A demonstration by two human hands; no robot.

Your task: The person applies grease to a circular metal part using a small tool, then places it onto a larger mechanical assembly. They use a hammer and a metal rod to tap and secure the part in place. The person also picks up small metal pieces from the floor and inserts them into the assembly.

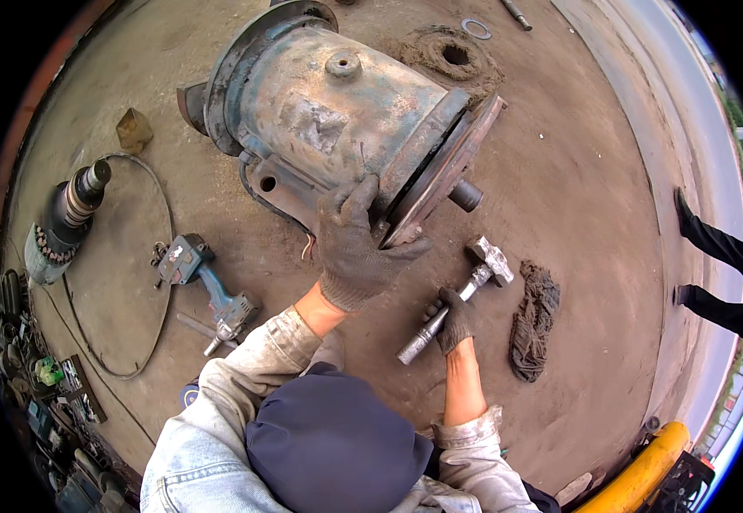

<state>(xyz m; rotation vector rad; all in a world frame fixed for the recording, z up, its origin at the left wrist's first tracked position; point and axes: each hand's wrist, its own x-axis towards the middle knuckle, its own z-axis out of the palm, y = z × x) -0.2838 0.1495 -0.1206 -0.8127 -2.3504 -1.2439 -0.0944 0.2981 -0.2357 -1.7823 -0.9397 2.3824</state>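
Observation:
A large, worn electric motor [363, 94] with flaking grey-blue paint lies on its side on the dirt ground ahead of me. At its right end, a rusty end cover [450, 167] stands slightly apart from the housing, and a short shaft stub [466, 196] sticks out of it. My gloved left hand [359, 248] rests against the motor's lower edge by that cover, thumb and fingers spread. Lower right, my gloved right hand [455, 323] is closed around the metal handle of a hammer [493, 260], whose head points up and right, apart from the motor.
A blue-grey power tool [209, 282] lies left, inside a looped cable [167, 299]. Further left is a rotor [72, 209]. A dirty rag [536, 321] lies right of the hammer. A ring [476, 29] lies far off. Another person's legs [722, 231] show at right, a yellow cylinder [641, 474] below.

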